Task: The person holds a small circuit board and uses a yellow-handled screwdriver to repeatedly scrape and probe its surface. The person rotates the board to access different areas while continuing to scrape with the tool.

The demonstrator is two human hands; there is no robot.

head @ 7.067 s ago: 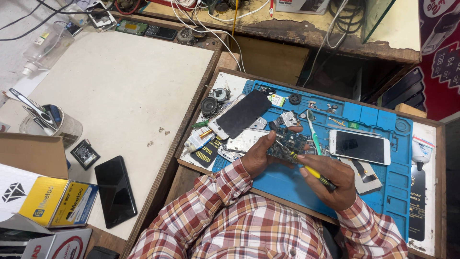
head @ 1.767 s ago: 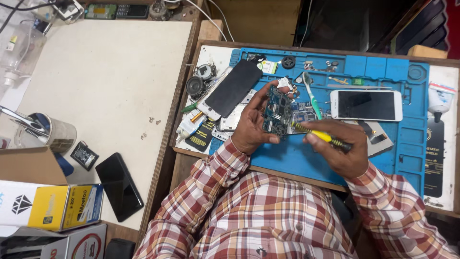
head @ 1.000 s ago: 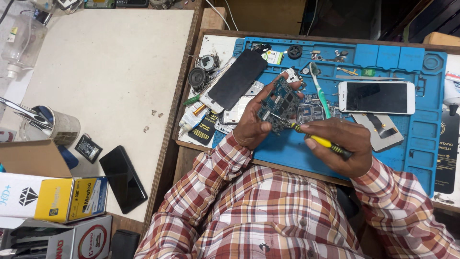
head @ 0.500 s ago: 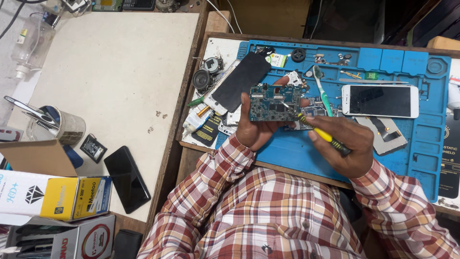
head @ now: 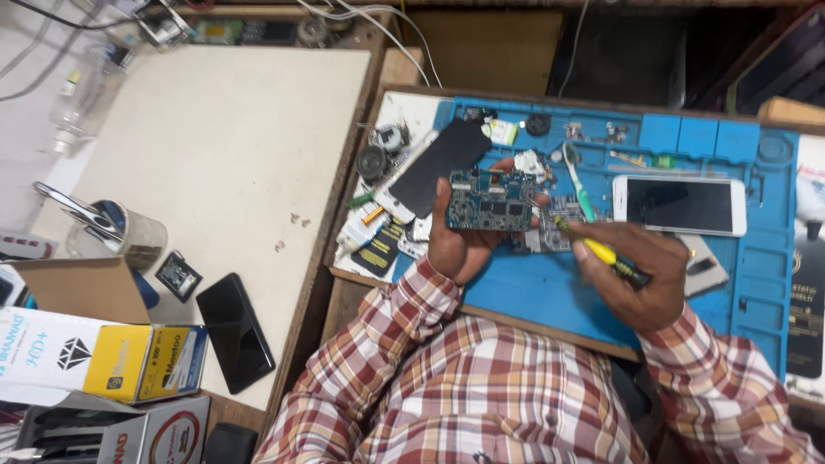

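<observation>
mat front: bare strip of blue mat (head: pixel 550 296) below circuit board (head: pixel 491 199), passable
mat rear: blocked, screws, toothbrush (head: pixel 577 179), white phone (head: pixel 679 204)
left of mat: black phone panel (head: pixel 438 165), loose parts; beyond, beige tabletop (head: pixel 215 137) open

Blue circuit board (head: pixel 491 200) held flat; yellow-handled screwdriver (head: pixel 596 250) tip touching it.

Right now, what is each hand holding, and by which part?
The left hand holds a blue circuit board by its edges. The right hand grips a yellow-handled screwdriver by the handle.
</observation>
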